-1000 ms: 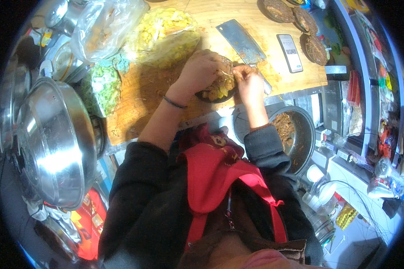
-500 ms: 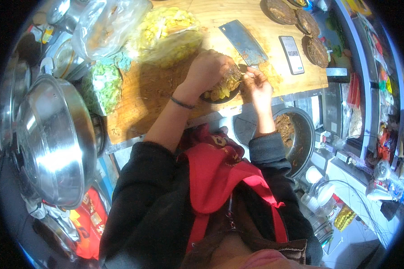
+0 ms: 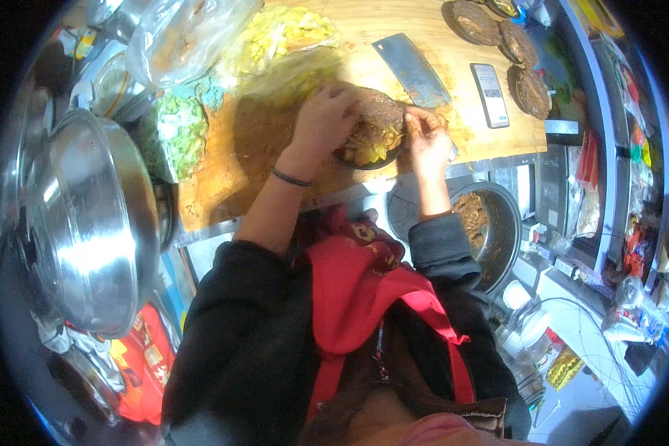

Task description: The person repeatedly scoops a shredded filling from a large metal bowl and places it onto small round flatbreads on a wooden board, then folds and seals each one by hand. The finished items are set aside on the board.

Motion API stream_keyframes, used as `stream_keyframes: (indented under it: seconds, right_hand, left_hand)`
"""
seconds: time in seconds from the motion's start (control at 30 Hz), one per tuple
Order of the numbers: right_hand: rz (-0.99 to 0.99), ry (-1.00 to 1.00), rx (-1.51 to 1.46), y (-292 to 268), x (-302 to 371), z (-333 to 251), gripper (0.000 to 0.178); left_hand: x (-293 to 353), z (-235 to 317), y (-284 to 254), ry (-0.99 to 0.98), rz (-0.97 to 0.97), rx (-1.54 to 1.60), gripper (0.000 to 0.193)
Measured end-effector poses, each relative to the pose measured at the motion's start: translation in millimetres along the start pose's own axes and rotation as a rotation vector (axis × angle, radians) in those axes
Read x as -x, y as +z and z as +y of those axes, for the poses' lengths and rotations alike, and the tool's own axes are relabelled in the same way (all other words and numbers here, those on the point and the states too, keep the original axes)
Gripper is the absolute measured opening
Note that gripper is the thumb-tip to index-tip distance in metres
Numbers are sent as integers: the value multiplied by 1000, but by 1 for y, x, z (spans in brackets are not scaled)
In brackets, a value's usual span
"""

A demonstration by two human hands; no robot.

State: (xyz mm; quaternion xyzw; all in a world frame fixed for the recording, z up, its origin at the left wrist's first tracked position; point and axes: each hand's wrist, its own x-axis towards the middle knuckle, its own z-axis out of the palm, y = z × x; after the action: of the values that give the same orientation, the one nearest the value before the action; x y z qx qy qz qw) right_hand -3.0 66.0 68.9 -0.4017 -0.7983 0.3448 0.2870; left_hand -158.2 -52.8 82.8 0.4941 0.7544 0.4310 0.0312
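Note:
At the near edge of the wooden board stands a dark round bowl (image 3: 370,168). Chopped yellow-green vegetables (image 3: 375,146) show on its near side, with brown meat slices (image 3: 379,110) over the far part. My left hand (image 3: 323,119) is at the bowl's left side, its fingers curled against the edge of the meat; what they grip is hidden. At the right side, my right hand (image 3: 428,137) has thumb and fingers pinched together at the bowl's rim. A cleaver (image 3: 412,70) lies flat just beyond the bowl.
Left of the bowl are bags of chopped yellow vegetables (image 3: 286,37) and green vegetables (image 3: 177,137). A phone (image 3: 490,95) and several brown meat-topped rounds (image 3: 531,91) lie to the right. A large metal lid (image 3: 89,230) stands far left; a deep pot (image 3: 502,238) sits below the board's right edge.
My left hand has drawn back from over the bowl to its left side, uncovering the meat slices. My right hand has shifted slightly and stays at the bowl's right edge.

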Motion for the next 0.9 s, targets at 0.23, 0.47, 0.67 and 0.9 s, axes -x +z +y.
stream_keyframes:
  seconds: [0.23,0.47,0.67,0.9]
  right_hand:
    - [-85,-198,271,4,-3,-18,12]
    - [-61,75,55,14,-7,-7,13]
    - [-66,-8,46,4,7,-17,15]
    - [-25,156,131,-9,9,-7,18]
  left_hand:
    - [38,-25,-19,-275,-34,195,19]
    - [38,-25,-15,-224,64,40,14]
    - [35,-25,-15,-217,37,52,14]
    - [35,-27,-2,-231,-14,107,17]
